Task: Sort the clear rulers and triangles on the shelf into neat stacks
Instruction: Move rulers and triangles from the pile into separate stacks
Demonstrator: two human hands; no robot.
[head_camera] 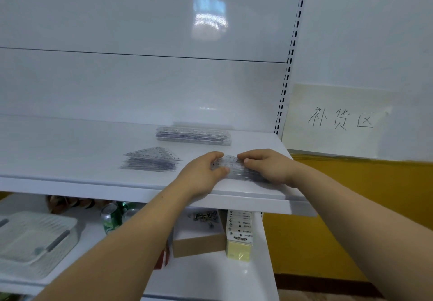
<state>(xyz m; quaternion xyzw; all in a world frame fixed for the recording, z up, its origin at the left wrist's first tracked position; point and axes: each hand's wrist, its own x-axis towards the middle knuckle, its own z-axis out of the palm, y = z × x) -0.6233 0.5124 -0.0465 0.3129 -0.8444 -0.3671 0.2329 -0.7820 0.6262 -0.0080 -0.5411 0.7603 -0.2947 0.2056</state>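
Clear plastic stack lies at the shelf front, long axis roughly 9 to 3. Left hand and right hand each curl round one end, equally near. Triangle stack lies at 9 o'clock, ruler stack at 11.

A white metal shelf juts from a glossy white back panel that mirrors a bright window. A slotted upright edges it. To the right, a white wall carries a handwritten paper sign above a yellow band.
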